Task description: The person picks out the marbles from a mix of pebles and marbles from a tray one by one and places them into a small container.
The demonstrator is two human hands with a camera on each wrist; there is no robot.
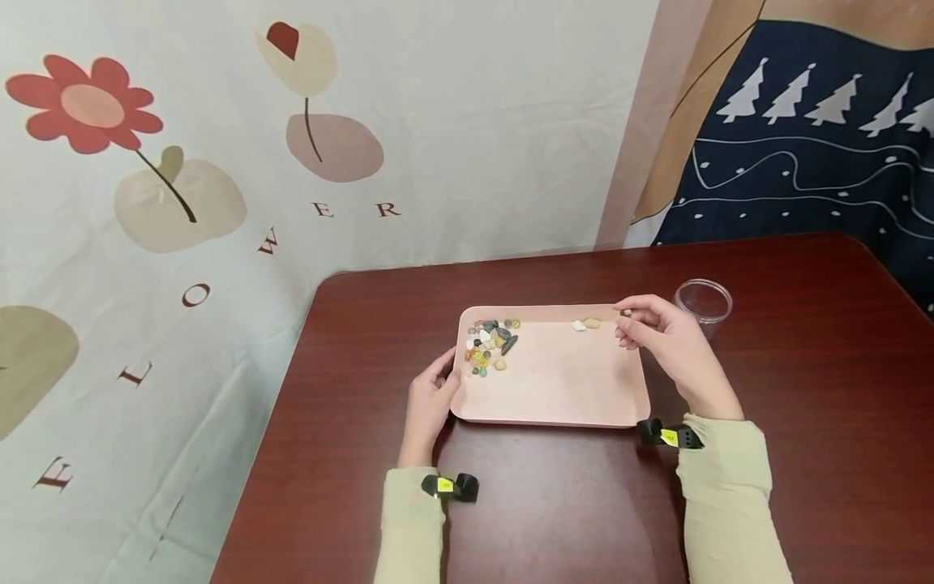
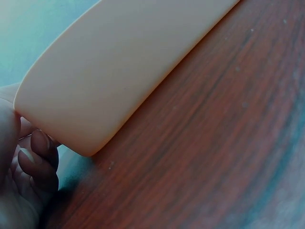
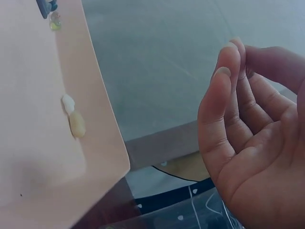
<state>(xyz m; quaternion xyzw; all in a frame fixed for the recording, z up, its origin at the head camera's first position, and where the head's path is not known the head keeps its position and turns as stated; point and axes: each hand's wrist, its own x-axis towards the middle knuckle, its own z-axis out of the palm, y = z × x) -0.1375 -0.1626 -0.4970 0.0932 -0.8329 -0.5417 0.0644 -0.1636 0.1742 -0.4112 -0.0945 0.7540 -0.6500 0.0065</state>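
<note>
A pink tray (image 1: 554, 389) lies on the table, its left edge gripped by my left hand (image 1: 429, 403), thumb at the rim. The left wrist view shows the tray's outer wall (image 2: 105, 71) beside curled fingers. Many mixed pebbles and beads (image 1: 490, 345) cluster at the tray's left end. Near its far right corner lie a white pebble (image 1: 579, 326) and a yellowish pebble (image 1: 592, 323). Above that corner, my right hand (image 1: 667, 345) pinches a small dark pebble (image 1: 625, 313) between thumb and fingertips. In the right wrist view the fingers hide this pebble.
A clear round cup (image 1: 703, 302) stands just behind my right hand, right of the tray. The dark red wooden table (image 1: 554, 503) reaches back to a wall hung with a flower-print cloth (image 1: 474, 122). A navy cloth with white trees (image 1: 810, 162) hangs at the right.
</note>
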